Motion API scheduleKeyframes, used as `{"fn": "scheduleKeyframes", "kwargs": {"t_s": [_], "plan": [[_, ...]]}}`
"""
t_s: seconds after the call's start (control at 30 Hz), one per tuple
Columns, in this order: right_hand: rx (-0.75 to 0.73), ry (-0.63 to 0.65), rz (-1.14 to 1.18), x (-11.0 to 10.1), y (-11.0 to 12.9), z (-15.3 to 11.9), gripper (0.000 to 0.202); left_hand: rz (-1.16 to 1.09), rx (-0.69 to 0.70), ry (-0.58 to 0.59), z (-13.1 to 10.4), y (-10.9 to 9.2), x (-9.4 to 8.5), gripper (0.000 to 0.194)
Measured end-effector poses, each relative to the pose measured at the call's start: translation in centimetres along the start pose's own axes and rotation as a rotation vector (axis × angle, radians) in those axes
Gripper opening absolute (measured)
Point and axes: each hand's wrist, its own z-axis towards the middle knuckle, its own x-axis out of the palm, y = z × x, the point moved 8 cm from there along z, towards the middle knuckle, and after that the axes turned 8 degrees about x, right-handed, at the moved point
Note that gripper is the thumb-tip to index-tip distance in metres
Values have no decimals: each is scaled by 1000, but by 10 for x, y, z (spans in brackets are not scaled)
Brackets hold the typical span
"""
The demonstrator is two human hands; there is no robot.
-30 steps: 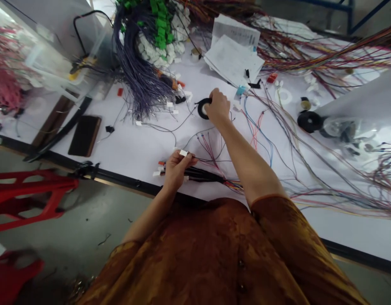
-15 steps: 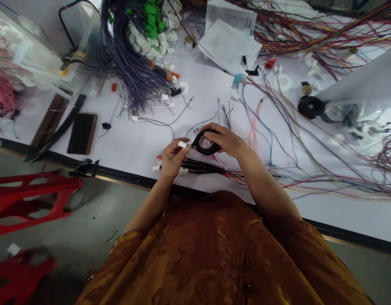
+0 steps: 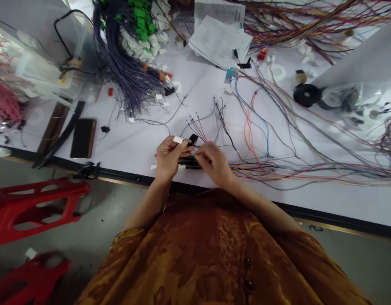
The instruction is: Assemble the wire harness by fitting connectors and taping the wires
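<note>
Pinching small white block-shaped plastic connector [image 3: 178,139] in left hand [image 3: 168,159], over white desk [image 3: 128,142] near front edge, just beside short black strip [image 3: 193,139]. Holding right hand [image 3: 216,166] half-curled, blurred; cannot tell if gripping anything. Likely light, stiff; best held by flat sides.

Print in view, none of it readable.
The white rectangular paper sheet [image 3: 210,12] at the far side of the white desk [image 3: 200,87] carries grey print and a darker row of marks toward its right, too small and blurred to read; the white paper sheet overlapping it [image 3: 219,41] shows only faint, illegible marks.
</note>
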Motion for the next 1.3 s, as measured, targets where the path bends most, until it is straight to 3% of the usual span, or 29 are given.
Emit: {"fn": "scheduleKeyframes", "kwargs": {"t_s": [0.07,0.17,0.23,0.3,0.37,0.47,0.57,0.7,0.8,0.9,1.03,1.13,1.23,1.3], "plan": [[243,-80,184,-14,-19,27,23,62,85,44,-8,-9,7,20],[576,123,372,-2,-43,56,32,211,241,137,-18,-20,18,11],[647,164,409,1,-50,57,24,256,296,115,-19,-24,17,10],[544,42,355,-8,-51,45,24,240,296,16,-15,-23,9,13],[301,-99,163,-19,-39,18,34,211,242,-56,-10,-18,2,18],[18,-41,-261,-2,-20,-26,47,157,112,-34,-4,-5,3,22],[-25,59,-475,17,-18,-44,48,34,-1,-48,0,4,4,29],[-48,68,-432,17,-14,-40,49,-7,-34,-77,1,5,1,37],[-123,35,-247,5,-4,-32,33,63,19,-29,-4,-7,2,36],[25,-90,38,-15,-10,-8,22,231,139,61,-14,-27,9,28],[477,27,408,-3,-43,32,30,471,325,208,-26,-44,24,15],[631,-50,674,-7,-64,39,16,288,261,111,-19,-30,12,20],[600,-173,770,-20,-80,26,27,-24,83,-61,-4,2,-8,33],[546,-178,761,-24,-87,16,35,-140,-13,-27,3,19,-7,34]]}}
